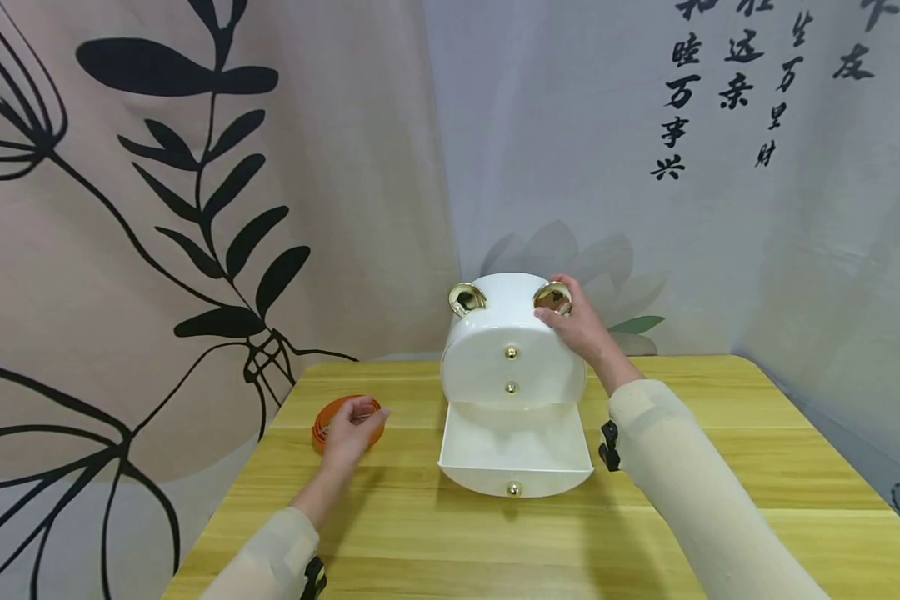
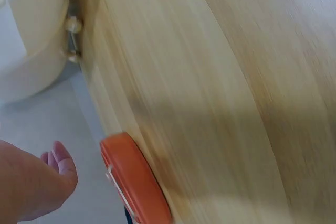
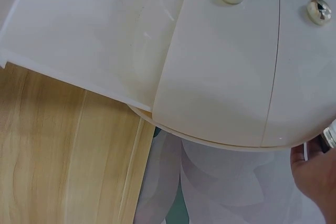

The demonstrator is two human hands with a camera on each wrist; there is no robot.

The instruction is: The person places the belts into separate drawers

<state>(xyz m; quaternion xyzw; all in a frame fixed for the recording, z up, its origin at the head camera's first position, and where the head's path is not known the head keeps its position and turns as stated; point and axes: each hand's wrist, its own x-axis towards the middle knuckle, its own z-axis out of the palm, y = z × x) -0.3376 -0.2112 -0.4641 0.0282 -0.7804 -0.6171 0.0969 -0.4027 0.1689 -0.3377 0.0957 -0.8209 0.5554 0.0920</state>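
A white rounded drawer box [image 1: 487,362] with gold knobs stands on the table. Its lowest drawer [image 1: 510,446] is pulled out and nothing shows inside. Two gold rings sit on top like ears. My right hand [image 1: 583,333] grips the upper right of the box at the right gold ring [image 1: 552,298], thumb in front and fingers behind. To the left, an orange coiled belt [image 2: 139,179] with a metal buckle lies on the table. My left hand [image 1: 351,427] is over the coil in the head view, fingers loosely bent; the left wrist view shows a gap between them.
The wooden table [image 1: 495,550] ends just behind the box. A printed cloth curtain [image 1: 375,208] with dark plants and lettering hangs behind it. Both forearms reach in from the near side, with a black strap [image 1: 610,446] at the right wrist.
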